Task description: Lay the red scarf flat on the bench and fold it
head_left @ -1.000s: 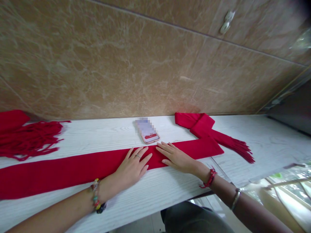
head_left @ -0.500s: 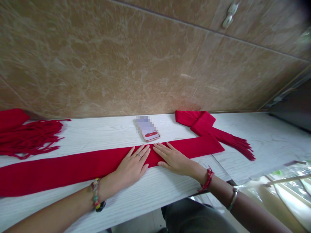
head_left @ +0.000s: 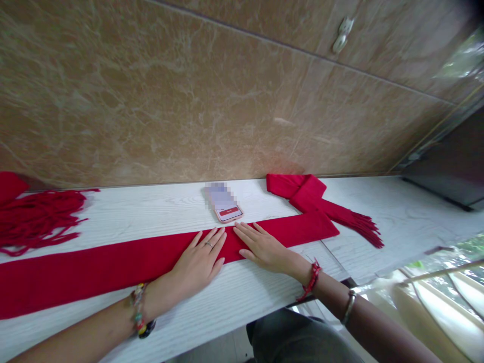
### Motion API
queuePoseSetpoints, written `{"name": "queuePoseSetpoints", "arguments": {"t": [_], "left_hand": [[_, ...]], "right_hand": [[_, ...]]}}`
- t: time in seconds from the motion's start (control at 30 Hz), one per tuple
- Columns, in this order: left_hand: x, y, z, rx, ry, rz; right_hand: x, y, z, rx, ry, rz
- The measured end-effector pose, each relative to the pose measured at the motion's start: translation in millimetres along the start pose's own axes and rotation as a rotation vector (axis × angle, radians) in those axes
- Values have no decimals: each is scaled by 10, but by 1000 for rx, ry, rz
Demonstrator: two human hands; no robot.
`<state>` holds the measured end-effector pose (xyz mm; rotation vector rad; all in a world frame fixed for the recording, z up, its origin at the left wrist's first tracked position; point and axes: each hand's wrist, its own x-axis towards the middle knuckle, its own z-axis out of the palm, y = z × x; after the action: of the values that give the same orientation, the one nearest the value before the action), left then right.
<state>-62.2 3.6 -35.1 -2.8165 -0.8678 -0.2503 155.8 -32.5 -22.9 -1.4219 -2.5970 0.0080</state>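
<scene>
A long red scarf point(head_left: 113, 264) lies flat and lengthwise across the white wood-grain table point(head_left: 212, 315), running out of view at the left. My left hand point(head_left: 198, 262) rests palm down on its middle, fingers stretched out, with a ring on one finger. Just to the right, my right hand point(head_left: 264, 248) also lies flat on the cloth, fingertips close to the left hand's. Neither hand grips the fabric. At the right, a folded part of the scarf point(head_left: 306, 194) bends back toward the wall and ends in a fringe point(head_left: 363, 226).
A phone point(head_left: 228, 209) with its screen lit lies behind the scarf. Red fringe in a heap point(head_left: 41, 217) sits at the far left. Behind the table rises a brown marbled wall point(head_left: 170, 101); a dark box-like object point(head_left: 454, 156) stands at the right end.
My right hand has slid slightly left, closer to my left hand, both staying flat on the scarf. The view has shifted a little.
</scene>
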Motion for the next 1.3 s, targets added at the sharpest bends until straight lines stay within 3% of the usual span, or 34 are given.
{"name": "queuePoseSetpoints", "arguments": {"t": [0.13, 0.33, 0.43, 0.53, 0.63, 0.73, 0.83, 0.93, 1.13, 1.3], "left_hand": [[3, -3, 7, -9, -9, -4], [15, -4, -5, 3, -37, -2], [16, -7, -17, 8, -50, -12], [13, -20, 0, 13, -47, -8], [8, -43, 49, 14, -3, 8], [4, -66, 75, 28, 11, 17], [-3, -81, 51, 38, 20, 28], [-9, -90, 7, 44, 31, 48], [5, -99, -29, 52, 23, 71], [-99, -88, 9, 9, 12, 78]], "right_hand": [[-308, 380, 13, -25, 11, 89], [-976, 1219, -1, -154, 27, 239], [-1183, 1457, -53, -215, 20, 275], [-1177, 1411, -117, -211, 40, 315], [-974, 1118, -157, -128, 59, 325], [-727, 779, -160, -28, 22, 199], [-618, 644, -137, 8, -19, 103], [-736, 820, -106, -14, -29, 147], [-1343, 1515, -86, -135, 56, 340], [-1618, 1634, -99, -184, 80, 408]]}}
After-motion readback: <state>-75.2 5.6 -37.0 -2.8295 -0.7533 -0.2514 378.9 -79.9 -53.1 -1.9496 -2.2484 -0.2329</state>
